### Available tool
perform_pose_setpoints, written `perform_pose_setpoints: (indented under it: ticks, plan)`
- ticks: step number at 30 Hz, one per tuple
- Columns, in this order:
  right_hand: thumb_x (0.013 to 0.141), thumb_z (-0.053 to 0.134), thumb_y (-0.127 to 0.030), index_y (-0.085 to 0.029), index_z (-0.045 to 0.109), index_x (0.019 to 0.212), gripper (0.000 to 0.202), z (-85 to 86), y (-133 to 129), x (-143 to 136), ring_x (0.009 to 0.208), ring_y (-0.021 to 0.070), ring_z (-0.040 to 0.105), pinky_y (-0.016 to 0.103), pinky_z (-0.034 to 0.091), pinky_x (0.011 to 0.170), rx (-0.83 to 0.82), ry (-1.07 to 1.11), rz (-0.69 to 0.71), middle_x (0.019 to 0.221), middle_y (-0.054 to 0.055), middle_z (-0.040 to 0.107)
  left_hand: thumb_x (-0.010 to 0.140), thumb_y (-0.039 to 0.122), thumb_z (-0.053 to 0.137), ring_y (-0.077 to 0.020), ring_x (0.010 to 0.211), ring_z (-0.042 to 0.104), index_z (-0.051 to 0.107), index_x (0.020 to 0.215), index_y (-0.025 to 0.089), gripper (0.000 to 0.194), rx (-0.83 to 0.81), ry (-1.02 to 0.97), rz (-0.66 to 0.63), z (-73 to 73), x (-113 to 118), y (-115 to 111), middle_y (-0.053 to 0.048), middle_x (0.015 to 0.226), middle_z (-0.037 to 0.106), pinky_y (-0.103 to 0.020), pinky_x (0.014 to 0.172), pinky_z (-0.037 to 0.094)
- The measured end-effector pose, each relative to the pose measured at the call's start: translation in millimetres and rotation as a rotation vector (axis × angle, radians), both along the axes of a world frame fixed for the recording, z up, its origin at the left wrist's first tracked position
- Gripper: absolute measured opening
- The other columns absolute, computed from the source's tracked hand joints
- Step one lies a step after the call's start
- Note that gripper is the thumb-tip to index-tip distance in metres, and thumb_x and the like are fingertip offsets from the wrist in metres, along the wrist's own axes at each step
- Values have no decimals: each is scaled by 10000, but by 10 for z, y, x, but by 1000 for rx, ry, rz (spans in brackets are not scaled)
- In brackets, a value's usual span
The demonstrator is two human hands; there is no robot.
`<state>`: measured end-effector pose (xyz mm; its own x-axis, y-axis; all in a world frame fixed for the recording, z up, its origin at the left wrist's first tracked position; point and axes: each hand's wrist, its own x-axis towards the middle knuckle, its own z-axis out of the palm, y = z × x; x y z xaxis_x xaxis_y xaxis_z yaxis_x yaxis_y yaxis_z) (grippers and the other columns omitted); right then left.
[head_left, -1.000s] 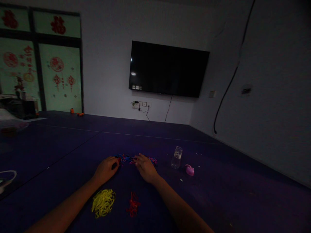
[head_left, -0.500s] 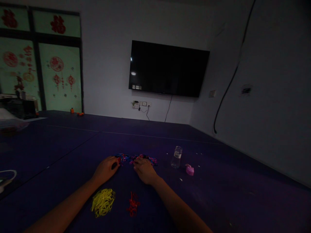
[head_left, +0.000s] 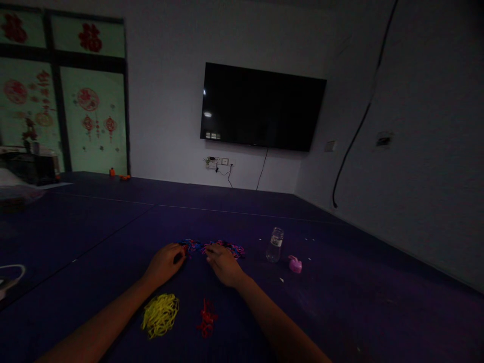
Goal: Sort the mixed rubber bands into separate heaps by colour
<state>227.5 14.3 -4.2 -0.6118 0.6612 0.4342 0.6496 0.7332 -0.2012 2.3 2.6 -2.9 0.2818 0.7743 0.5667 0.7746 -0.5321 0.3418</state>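
Beyond my hands lies a loose heap of mixed blue, pink and dark rubber bands. My left hand is at its left end, thumb and fingers curled together in a pinch. A bit of red shows at those fingertips, seemingly red rubber bands, though the dim light blurs it. Over the middle of the heap, my right hand lies palm down with fingers stretched out, touching the bands. Between my forearms sit a pile of yellow rubber bands and a smaller cluster of red rubber bands.
To the right stand a clear bottle and a small pink object, with white scraps scattered around. A white cable lies at the left edge of the purple surface. A television hangs on the wall.
My right hand has shifted very slightly left over the heap. The left hand stays nearly still, its fingertips at the same end.
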Motion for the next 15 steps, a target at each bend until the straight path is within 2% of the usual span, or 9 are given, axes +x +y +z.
perform_pose_setpoints:
  ticks: [5, 8, 12, 15]
  plan:
    - [935, 343, -270, -202, 519, 1272, 386, -22, -47, -5, 1286, 225, 371, 413, 321, 1031, -21, -44, 20, 1373, 78, 469, 769, 195, 491, -180, 793, 597, 573, 683, 217, 120, 14, -8, 4, -13, -1, 5, -14, 766, 641, -284, 725, 449]
    - [937, 336, -283, -203, 532, 1263, 389, -1, -72, 11, 1316, 240, 323, 434, 305, 1039, -22, -54, -9, 1403, 76, 432, 774, 200, 491, -181, 799, 595, 580, 692, 215, 121, 5, 0, 7, -15, -1, 1, -12, 774, 640, -286, 727, 447]
    - [938, 335, -264, -224, 610, 1162, 357, 22, -57, 37, 1250, 216, 408, 412, 296, 1042, -5, -36, -61, 1281, 63, 554, 778, 191, 491, -180, 805, 595, 581, 693, 214, 126, 6, 13, 8, -7, 2, -3, -12, 775, 639, -282, 725, 444]
    - [942, 328, -268, -217, 639, 1105, 355, 6, -38, 37, 1215, 226, 435, 423, 309, 1022, -17, -65, -74, 1235, 65, 585, 785, 188, 490, -182, 793, 595, 581, 690, 211, 133, 13, 18, 6, 2, 6, -3, -15, 772, 636, -287, 721, 444]
